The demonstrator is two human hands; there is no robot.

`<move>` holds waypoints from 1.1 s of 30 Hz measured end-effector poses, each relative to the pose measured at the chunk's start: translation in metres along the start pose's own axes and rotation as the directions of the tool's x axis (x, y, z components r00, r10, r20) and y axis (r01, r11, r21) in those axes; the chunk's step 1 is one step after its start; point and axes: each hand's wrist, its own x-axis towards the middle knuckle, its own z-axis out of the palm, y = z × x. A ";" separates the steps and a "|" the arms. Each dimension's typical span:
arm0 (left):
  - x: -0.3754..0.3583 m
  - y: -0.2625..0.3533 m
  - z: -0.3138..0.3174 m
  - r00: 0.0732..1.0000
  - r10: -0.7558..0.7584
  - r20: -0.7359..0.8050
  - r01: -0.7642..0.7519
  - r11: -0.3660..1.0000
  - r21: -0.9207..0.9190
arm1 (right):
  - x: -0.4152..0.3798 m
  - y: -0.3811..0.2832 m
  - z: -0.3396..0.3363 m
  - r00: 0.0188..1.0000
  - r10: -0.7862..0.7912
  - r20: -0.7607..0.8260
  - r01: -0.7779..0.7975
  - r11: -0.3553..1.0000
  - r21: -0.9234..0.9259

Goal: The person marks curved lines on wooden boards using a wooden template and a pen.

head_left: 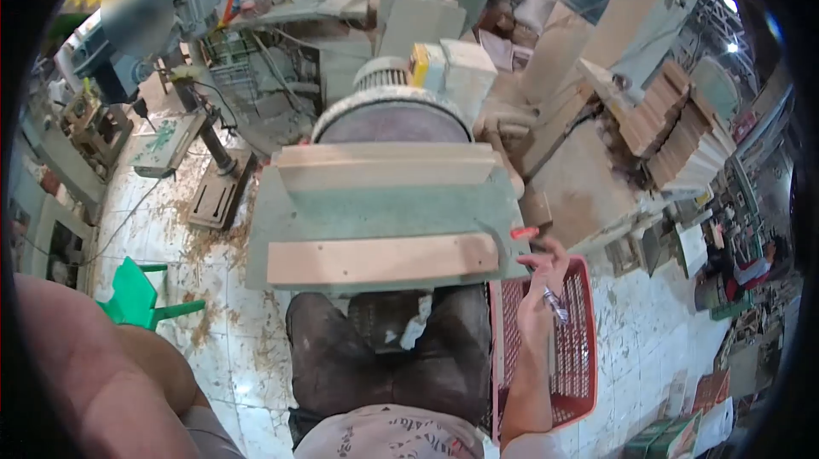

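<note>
My right hand, with a patterned band at the wrist, is at the right edge of a green work table. Its fingers are bent, with the thumb and index apart. Close to the fingertips is a small red object; I cannot make out its kind. A flat wooden board with small holes lies along the table's near edge. Another wooden piece stretches across the far edge, in front of the round sanding disc. My left arm is raised at lower left, its hand outside the view.
A red plastic basket stands right of my legs, below my right hand. On the left are a green plastic stool and a drill press. Stacked wooden pieces stand at right. Shavings litter the tiled floor.
</note>
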 end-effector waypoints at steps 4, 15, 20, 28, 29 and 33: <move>-0.003 -0.005 0.015 1.000 -0.013 -0.004 0.013 0.999 -0.033 | -0.003 -0.083 -0.016 0.909 -0.322 0.266 0.025 0.679 0.734; -0.008 0.000 0.037 0.999 -0.035 -0.022 0.032 0.994 -0.101 | -0.011 -0.190 -0.053 0.732 -0.634 0.249 -0.333 -0.015 0.943; -0.010 -0.003 0.039 0.999 -0.042 -0.026 0.039 0.994 -0.106 | -0.009 -0.189 -0.043 0.735 -0.628 0.255 -0.346 -0.023 0.938; -0.011 -0.002 0.045 0.998 -0.031 -0.046 0.025 0.992 -0.121 | -0.012 -0.187 -0.041 0.727 -0.639 0.251 -0.362 -0.046 0.931; -0.011 -0.002 0.045 0.998 -0.034 -0.047 0.029 0.992 -0.122 | -0.011 -0.188 -0.041 0.731 -0.632 0.256 -0.363 -0.042 0.931; -0.011 -0.002 0.045 0.998 -0.030 -0.058 0.022 0.992 -0.127 | -0.012 -0.188 -0.041 0.728 -0.638 0.250 -0.367 -0.054 0.929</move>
